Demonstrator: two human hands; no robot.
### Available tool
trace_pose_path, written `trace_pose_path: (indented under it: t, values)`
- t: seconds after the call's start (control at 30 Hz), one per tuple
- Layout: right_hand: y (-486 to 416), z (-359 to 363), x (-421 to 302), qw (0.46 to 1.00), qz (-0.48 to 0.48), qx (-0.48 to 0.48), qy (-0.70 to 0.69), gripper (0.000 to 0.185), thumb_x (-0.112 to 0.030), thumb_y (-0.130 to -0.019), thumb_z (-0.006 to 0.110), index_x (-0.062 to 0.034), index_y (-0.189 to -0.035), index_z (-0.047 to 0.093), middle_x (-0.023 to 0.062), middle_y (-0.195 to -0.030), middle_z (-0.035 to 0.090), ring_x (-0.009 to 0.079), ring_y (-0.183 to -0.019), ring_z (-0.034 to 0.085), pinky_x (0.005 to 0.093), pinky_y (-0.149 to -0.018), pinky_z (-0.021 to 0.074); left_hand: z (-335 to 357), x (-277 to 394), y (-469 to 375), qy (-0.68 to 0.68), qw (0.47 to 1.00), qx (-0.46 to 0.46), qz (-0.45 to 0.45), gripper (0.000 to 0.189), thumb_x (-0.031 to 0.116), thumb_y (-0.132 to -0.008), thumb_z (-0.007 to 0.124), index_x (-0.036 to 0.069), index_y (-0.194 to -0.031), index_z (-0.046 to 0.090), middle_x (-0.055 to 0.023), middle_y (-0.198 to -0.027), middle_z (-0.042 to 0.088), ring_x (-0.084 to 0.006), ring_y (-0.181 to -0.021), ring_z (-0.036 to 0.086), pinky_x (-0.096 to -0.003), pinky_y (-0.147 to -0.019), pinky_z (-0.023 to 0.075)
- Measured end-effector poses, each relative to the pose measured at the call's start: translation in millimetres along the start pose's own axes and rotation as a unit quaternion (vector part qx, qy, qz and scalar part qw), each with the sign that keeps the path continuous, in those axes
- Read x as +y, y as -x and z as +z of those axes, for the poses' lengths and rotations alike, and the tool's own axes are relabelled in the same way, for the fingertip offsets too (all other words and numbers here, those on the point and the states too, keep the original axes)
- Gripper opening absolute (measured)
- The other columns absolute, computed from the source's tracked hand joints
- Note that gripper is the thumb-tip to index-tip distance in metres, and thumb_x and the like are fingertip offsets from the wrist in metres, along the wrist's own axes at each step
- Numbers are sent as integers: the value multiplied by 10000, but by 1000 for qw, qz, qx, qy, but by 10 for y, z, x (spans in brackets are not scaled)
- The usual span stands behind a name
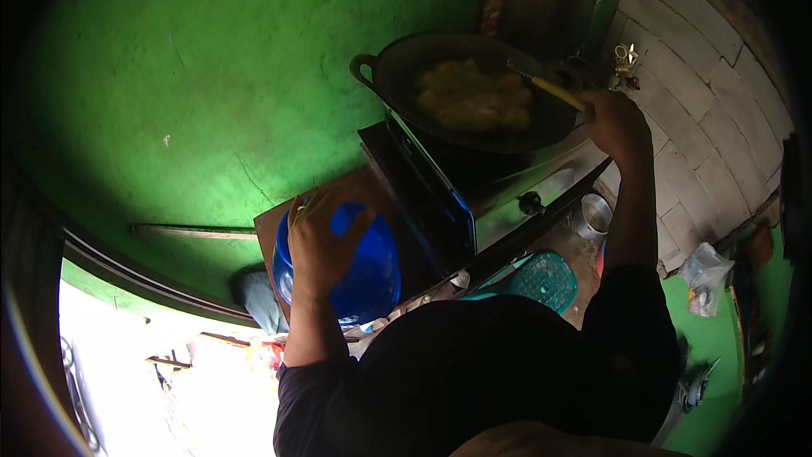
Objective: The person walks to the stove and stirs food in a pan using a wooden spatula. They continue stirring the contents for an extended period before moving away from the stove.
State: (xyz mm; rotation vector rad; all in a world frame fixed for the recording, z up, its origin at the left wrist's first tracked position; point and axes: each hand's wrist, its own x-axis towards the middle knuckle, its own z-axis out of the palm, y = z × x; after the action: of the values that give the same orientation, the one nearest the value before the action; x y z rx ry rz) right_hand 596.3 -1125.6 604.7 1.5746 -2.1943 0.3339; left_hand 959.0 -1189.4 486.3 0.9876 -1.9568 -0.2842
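A large dark wok (396, 98) with a loop handle rests on the stove (501, 228), holding a mass of yellowish food (476, 95) in its middle. My right hand (612, 117) grips the yellow handle of a metal-ended utensil (555, 92), whose far end reaches over the wok's right part; the shape of its tip is hard to make out. At the lower left, my left hand (327, 235) lies over a blue plastic bowl or basin (371, 273) on the brown table, fingers spread. Whether it grips the bowl or only rests on it cannot be told.
A green wall (222, 76) runs behind the wok. Below the stove's front are a teal plastic lid or basket (545, 282) and a metal pot (593, 216). A clear plastic bag (704, 273) hangs or lies at the right. The stove's knob (530, 203) faces my body.
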Motion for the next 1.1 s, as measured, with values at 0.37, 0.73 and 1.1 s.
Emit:
trace_pose_path:
  t: [0.37, 0.73, 1.1]
  values:
    - [-204, 158, 94, 1000, 2, 21, -18, 164, -103, -796, 573, -90, -905, 695, 157, -984, 643, 318, -935, 616, 421, -830, 491, -27, 13, 10, -10, 1000, -5, -1, 339, 212, -724, 737, 73, -1023, 660, -119, -1011, 679, -311, -958, 637, -486, -1013, 363]
    - [-264, 169, 220, 997, -27, 48, -47, 185, -93, -771, 571, -101, -905, 698, 153, -894, 633, 316, -903, 621, 439, -813, 489, 6, -5, 17, 8, 1000, 13, -9, 246, 235, -736, 739, 134, -948, 664, -31, -983, 687, -247, -988, 631, -495, -1007, 348]
    - [-422, 240, 215, 999, -43, -9, 6, 205, -99, -799, 573, -81, -972, 682, 147, -956, 654, 308, -923, 630, 408, -820, 490, 12, -3, 21, -13, 1000, 12, -19, 257, 253, -737, 740, 139, -956, 667, -33, -1005, 686, -250, -1002, 628, -510, -1018, 336]
